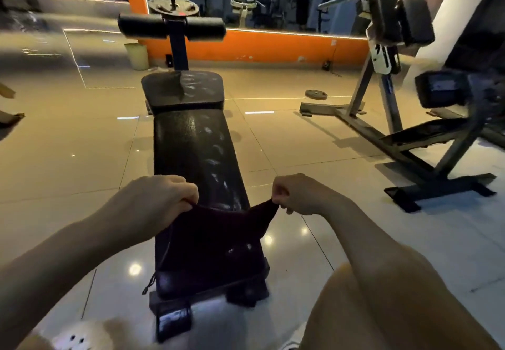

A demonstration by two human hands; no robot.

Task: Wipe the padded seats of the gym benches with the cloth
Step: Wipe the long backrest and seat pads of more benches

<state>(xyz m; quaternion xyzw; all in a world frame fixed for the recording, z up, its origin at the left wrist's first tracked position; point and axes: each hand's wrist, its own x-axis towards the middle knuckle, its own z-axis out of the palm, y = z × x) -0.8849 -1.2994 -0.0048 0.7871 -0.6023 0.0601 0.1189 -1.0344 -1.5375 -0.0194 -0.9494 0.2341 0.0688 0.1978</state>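
The flat gym bench (191, 153) runs away from the person, its long black padded seat (188, 142) smeared with pale streaks along the right side. Across its near end hangs the dark cloth (216, 237), stretched between the left hand (161, 199) and right hand (295, 194), each grip pinching a top corner. This looks like spreading the cloth before a stroke; next it should be laid flat and drawn along the streaks.

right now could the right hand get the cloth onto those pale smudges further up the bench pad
Probably yes. The right hand pinches the cloth just short of the smudges on the bench pad, and nothing lies on the pad between them.
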